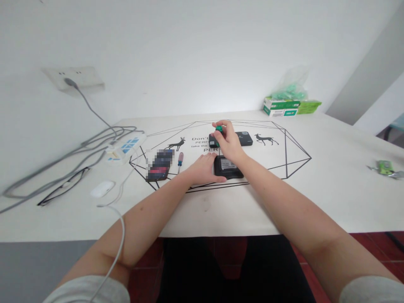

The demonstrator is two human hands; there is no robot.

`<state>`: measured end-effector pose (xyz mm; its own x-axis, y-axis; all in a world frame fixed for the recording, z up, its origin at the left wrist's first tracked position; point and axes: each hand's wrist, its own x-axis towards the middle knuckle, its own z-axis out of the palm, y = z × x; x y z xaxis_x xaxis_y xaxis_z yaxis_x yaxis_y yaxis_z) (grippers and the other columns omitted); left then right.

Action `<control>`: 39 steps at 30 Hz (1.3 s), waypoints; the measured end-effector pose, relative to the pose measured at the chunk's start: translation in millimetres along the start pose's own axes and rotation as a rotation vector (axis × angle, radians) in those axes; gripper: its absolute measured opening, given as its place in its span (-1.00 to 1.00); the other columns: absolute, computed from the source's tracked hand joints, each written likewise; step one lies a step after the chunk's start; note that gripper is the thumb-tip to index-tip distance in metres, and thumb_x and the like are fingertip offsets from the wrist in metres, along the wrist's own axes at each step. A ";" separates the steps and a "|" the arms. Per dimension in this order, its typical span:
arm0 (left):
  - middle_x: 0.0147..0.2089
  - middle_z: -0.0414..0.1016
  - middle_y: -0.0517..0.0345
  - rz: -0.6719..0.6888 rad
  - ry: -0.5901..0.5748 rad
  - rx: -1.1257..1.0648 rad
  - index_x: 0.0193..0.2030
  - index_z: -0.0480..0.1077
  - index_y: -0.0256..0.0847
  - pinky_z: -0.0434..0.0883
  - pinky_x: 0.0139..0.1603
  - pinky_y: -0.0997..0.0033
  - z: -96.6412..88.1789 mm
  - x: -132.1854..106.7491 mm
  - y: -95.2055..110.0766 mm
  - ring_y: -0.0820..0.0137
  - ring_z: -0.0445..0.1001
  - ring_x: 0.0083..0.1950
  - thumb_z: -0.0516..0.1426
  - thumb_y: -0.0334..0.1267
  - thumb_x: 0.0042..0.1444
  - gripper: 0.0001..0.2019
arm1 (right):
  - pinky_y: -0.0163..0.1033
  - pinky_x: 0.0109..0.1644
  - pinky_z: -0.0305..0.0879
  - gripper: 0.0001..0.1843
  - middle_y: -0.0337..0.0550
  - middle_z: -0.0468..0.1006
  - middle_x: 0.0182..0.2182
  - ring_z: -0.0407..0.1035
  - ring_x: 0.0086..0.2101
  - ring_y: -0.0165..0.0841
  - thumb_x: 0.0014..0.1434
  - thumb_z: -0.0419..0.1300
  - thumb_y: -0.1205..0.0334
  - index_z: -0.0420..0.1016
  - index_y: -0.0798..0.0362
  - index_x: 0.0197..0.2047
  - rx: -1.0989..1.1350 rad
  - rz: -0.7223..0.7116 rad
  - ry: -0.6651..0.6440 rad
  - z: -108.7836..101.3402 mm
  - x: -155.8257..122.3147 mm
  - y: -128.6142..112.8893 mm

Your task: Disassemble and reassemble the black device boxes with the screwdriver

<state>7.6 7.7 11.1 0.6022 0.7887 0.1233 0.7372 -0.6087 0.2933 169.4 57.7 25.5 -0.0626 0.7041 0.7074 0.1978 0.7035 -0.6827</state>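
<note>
In the head view my right hand (227, 139) is closed round the handle of a green screwdriver (219, 128). The screwdriver stands upright, its shaft pointing down at the top left corner of a flat black box (233, 173) with a white label. Whether the tip sits in a screw is too small to tell. My left hand (204, 169) grips the box's left side, thumb along the near edge and fingers by the far corner. Just behind lies a second black box (246, 139), partly covered by my right hand.
Left of my left hand lie a small screwdriver (180, 160) and a phone (160, 165). Further left are a power strip (126, 147), grey cables, glasses (65, 185) and a white case (102, 189). Green-and-white boxes (280, 107) stand at the back right; a green object (385, 167) lies far right.
</note>
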 end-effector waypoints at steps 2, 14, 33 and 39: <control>0.28 0.48 -0.27 -0.004 -0.011 -0.003 0.44 0.20 -0.26 0.37 0.30 -0.14 -0.6 -0.2 0.7 -0.21 0.48 0.27 0.36 0.26 0.00 -0.01 | 0.13 0.24 0.43 -0.71 -0.01 0.55 0.17 0.52 0.06 -0.17 0.44 0.05 0.10 0.32 -0.13 0.19 -0.010 -0.047 -0.012 0.7 0.6 4.4; 0.37 0.40 -0.34 -0.018 -0.028 0.000 0.44 0.19 -0.29 0.33 0.37 -0.16 0.8 0.9 -1.2 -0.24 0.41 0.36 0.34 0.31 -0.01 0.02 | 0.09 0.20 0.42 -0.74 -0.02 0.61 -0.03 0.49 0.01 -0.15 0.48 -0.01 0.10 0.48 -0.08 0.03 -0.222 -0.156 0.094 -9.0 1.1 -12.1; 0.40 0.35 -0.38 -0.025 -0.053 0.000 0.46 0.15 -0.30 0.25 0.42 -0.20 1.8 0.5 -2.4 -0.28 0.35 0.40 0.31 0.35 0.00 0.05 | 0.13 0.22 0.41 -0.62 0.01 0.47 -0.04 0.42 0.03 -0.12 0.29 0.02 0.39 0.55 -0.08 0.03 -0.333 -0.202 0.168 -9.2 1.9 -7.5; 0.42 0.32 -0.41 -0.027 -0.063 -0.012 0.48 0.13 -0.36 0.24 0.44 -0.21 2.7 0.6 -3.3 -0.26 0.31 0.44 0.31 0.34 0.01 0.07 | 0.09 0.18 0.40 -0.77 -0.01 0.58 -0.07 0.46 -0.03 -0.13 0.40 0.04 0.23 0.51 -0.05 -0.01 -0.291 -0.198 0.126 -9.5 0.7 -15.4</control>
<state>6.4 10.0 7.6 0.6006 0.7976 0.0552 0.7500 -0.5860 0.3068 175.6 46.4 38.2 -0.0099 0.5265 0.8501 0.4648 0.7552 -0.4623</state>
